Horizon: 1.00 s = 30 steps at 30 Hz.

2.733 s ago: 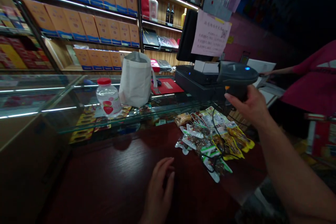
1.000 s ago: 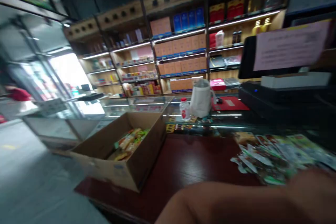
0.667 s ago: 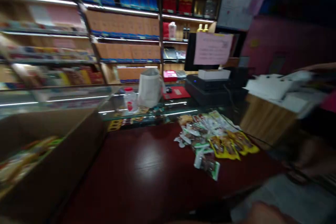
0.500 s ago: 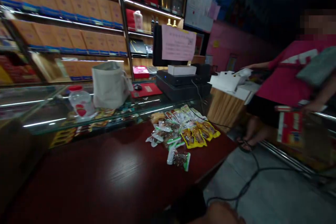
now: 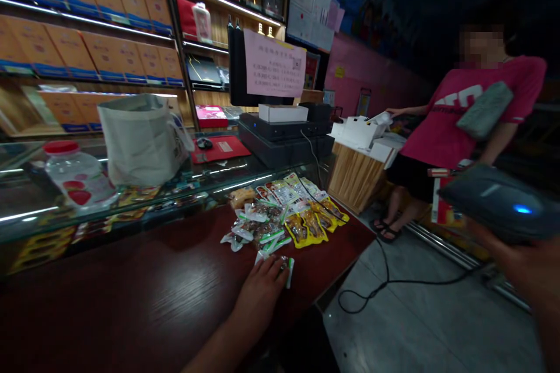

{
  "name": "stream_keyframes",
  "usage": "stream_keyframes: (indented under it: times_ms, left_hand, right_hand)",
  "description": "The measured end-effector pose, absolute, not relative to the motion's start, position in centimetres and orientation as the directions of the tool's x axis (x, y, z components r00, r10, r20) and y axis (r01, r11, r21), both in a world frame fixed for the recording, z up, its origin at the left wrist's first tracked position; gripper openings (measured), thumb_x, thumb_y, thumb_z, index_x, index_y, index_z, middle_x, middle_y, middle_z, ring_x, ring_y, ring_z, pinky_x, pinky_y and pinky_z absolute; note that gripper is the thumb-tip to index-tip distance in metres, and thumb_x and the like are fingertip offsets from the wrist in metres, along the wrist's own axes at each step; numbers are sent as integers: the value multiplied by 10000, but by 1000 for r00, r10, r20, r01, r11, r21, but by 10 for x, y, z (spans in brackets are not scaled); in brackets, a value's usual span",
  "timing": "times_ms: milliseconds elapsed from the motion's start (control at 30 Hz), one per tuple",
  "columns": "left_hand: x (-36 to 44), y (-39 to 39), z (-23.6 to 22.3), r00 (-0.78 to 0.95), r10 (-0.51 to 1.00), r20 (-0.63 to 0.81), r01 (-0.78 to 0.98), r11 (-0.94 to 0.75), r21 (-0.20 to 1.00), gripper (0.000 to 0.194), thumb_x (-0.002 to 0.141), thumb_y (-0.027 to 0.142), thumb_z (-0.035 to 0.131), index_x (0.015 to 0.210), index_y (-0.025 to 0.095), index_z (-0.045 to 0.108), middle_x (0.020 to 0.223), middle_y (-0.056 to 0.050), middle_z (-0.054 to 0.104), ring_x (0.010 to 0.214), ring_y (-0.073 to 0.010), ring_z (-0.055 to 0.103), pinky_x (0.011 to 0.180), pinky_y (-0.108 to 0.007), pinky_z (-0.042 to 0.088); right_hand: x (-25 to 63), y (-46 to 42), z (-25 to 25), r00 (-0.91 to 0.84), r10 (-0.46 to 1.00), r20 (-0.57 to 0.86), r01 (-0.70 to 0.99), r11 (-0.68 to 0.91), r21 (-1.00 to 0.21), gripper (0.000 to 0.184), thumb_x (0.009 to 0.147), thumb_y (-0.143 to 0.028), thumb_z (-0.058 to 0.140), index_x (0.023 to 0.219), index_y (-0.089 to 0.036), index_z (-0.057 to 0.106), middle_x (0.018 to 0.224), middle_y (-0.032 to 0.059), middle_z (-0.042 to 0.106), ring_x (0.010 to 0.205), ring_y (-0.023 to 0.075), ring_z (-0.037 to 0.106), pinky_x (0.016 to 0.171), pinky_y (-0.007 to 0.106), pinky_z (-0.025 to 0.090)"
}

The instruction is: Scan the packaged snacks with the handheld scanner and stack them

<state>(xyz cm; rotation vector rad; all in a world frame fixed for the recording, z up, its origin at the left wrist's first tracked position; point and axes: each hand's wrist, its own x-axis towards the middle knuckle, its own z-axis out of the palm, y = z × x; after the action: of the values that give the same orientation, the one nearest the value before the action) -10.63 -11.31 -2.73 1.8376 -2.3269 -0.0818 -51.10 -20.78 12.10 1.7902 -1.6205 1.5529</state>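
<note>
Grey scanner [image 5: 499, 201] clamped in right hand [image 5: 518, 265]; left hand [image 5: 260, 291] lies on one packet [image 5: 287, 273], grip unclear, other packets [image 5: 280, 215] heaped on the surface [image 5: 131, 280].

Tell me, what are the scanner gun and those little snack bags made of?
The barcode scanner in the right hand looks like dark grey plastic, smooth with a soft sheen along its shell. The snack packets look like thin, glossy plastic film, creased and catching the light. They might have a foil layer, but the look can't settle that.
</note>
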Motion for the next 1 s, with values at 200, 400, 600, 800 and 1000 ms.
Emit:
stream_keyframes:
  times_ms: [200,400,600,800,1000]
  left_hand:
    - [-77,-98,-41,-97,-964,247,-935,173,311,588,836,-30,355,1314,197,611,1359,-80,574,1237,-214,548,1065,-386,445]
    - [-32,-84,-41,227,-904,362,-602,162,782,324,894,260,503,1147,204,699,1179,-83,682,1097,-226,636,1017,-373,477]
    - [-12,-63,-33,570,-812,-121,309,76,948,531,651,439,803,1079,173,633,1148,-95,675,979,-256,661,792,-340,559]
    - [-5,-53,-34,624,-764,160,51,245,968,216,809,295,682,946,176,565,1008,-59,689,934,-201,661,825,-314,527]
    - [2,-45,-35,229,-578,783,-719,442,536,209,902,45,471,963,216,575,1158,-19,656,1145,-146,545,1038,-321,403]
  right_hand:
    - [-427,-240,44,17,-678,735,-701,-532,-475,386,685,-574,697,893,-253,648,802,79,718,732,331,694,611,457,556]
    - [-317,-198,12,129,-901,414,-380,-431,-819,390,743,-544,687,899,-187,662,827,63,725,767,261,688,755,375,562]
    - [-250,-165,9,394,-912,-111,-109,74,-991,560,686,-525,762,1024,-123,569,851,74,712,711,197,682,659,280,521]
    - [-198,-151,14,498,-811,-307,-31,337,-941,622,605,-470,869,988,-128,518,751,20,683,614,128,636,558,220,499]
    - [-166,-141,13,456,-832,-317,45,377,-925,703,609,-545,848,1056,-113,519,661,-5,658,581,116,622,541,207,500]
